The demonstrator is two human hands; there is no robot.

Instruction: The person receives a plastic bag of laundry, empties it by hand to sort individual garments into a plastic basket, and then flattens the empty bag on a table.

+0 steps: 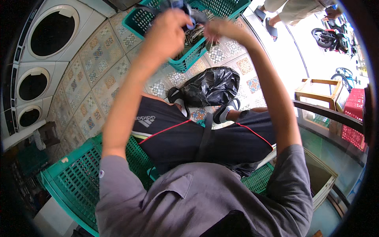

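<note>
My left hand [170,32] is raised over a teal plastic laundry basket [188,59], its fingers closed on a dark cloth item with blue patches [183,9]. Motion blurs the cloth, so its exact kind is unclear. To its right, my right hand [217,29] is level with the basket's near right side, close to the cloth. Blur hides whether its fingers grip anything. Crumpled patterned clothes [197,35] lie inside the basket, partly covered by my hands. A knotted-looking black plastic bag [211,86] rests on the tiled floor between my sandalled feet.
Front-loading machines [53,31] line the left wall. Another green basket [74,177] stands by my left side. At upper right are a person's legs [299,11] and a parked motorcycle [333,40]. A wooden frame stool [321,91] and a red perforated crate [353,118] stand at right.
</note>
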